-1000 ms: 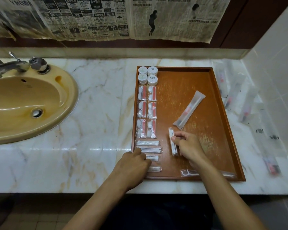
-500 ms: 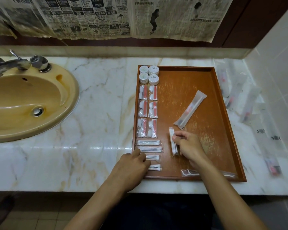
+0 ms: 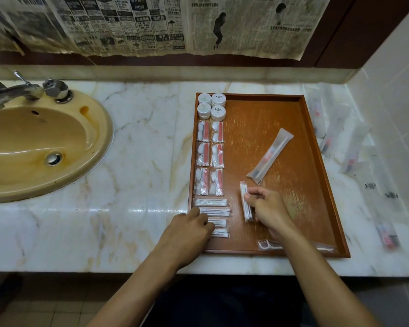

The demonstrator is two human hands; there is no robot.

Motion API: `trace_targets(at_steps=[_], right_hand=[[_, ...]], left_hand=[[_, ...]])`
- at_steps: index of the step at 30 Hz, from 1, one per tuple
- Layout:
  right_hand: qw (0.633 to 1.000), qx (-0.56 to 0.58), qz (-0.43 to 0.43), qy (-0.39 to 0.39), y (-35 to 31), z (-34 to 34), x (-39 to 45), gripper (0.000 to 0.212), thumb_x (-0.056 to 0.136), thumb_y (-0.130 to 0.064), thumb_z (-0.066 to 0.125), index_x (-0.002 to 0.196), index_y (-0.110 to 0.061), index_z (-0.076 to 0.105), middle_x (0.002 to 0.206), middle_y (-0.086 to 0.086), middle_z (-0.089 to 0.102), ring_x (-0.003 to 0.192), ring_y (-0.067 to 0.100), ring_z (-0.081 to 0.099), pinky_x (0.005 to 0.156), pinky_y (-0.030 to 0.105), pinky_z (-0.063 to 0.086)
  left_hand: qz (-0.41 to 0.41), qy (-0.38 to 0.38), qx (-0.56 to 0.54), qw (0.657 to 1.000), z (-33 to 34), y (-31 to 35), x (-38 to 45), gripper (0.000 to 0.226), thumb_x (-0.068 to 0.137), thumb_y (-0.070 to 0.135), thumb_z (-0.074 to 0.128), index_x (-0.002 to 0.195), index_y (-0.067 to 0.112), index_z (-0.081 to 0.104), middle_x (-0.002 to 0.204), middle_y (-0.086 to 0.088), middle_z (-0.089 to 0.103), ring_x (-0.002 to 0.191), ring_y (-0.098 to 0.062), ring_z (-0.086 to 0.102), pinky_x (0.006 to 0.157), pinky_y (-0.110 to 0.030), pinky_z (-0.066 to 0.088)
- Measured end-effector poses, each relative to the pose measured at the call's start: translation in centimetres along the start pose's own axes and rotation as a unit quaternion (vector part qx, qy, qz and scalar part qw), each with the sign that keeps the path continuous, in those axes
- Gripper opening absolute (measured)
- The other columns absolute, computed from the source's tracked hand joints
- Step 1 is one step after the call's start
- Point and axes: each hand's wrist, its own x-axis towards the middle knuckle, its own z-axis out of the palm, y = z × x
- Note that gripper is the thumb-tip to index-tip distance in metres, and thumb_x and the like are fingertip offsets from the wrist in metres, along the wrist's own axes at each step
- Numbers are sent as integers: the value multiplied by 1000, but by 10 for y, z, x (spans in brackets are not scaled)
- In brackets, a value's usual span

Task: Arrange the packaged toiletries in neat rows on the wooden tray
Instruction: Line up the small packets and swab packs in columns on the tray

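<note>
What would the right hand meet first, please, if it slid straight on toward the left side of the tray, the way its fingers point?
Most likely the rows of cotton swab packets, after bare tray floor. The right hand already pinches one swab packet, which would arrive first. Height above the tray is unclear.

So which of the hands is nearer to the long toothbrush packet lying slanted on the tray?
Right. The right hand is just below the toothbrush packet's near end; the left hand rests further away, at the tray's near-left corner.

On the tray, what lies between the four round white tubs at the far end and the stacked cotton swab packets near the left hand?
Head view: six clear sachets in two columns fill that stretch.
</note>
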Motion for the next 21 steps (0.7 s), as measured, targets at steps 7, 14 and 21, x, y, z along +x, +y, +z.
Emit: trace_targets(at_steps=[7,14,21], right_hand=[[1000,11,8,2,-4,0,-4,12,94,-10,58,95,-21,61,88,-4,63,51,7,47,38,16,38],[1000,4,12,-3,-5,0,-4,13,94,-12,59,104,-19,62,94,-3,63,60,8,53,41,15,41],[964,-237,-88,-87,-1,8,-15,8,82,-25,73,83,-33,71,84,-17,67,78,5,63,73,27,51]], left_hand=[[1,7,5,1000,-3,-3,5,28,49,11,84,61,17,60,59,-1,54,59,-23,54,41,-26,23],[5,30,-8,1000,-1,-6,5,20,55,17,80,64,19,62,62,1,56,63,-23,56,40,-26,27],[-170,133,-74,974,-4,-42,7,15,87,35,66,82,21,68,77,3,64,78,-22,59,45,-30,43]])
